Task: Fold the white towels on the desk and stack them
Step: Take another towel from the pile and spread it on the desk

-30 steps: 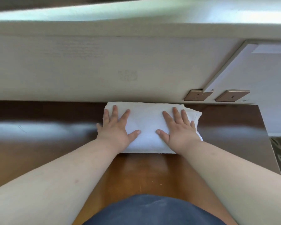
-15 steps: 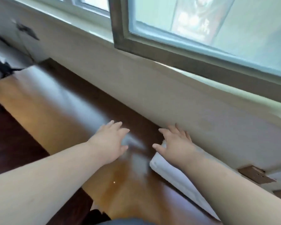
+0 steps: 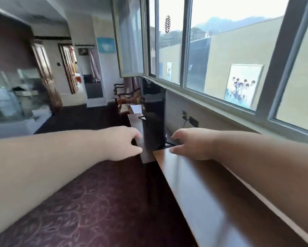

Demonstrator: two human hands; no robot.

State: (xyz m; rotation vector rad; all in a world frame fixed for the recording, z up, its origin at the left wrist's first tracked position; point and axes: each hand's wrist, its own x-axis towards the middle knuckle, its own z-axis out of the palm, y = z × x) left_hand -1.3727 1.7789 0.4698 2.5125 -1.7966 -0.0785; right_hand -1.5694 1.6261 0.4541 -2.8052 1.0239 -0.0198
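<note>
Beside the window (image 3: 220,56), my left hand (image 3: 122,142) and right hand (image 3: 190,144) hover loosely curled, holding nothing, over the counter (image 3: 194,179). No white towel shows near the window; reaching blindly while turned risks missing the next one.

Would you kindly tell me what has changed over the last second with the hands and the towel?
Both hands lifted off the folded towel they were pressing; the view swung left along the desk, and the towel is now out of sight. The left hand and right hand still hold nothing, fingers loosely curled.
</note>
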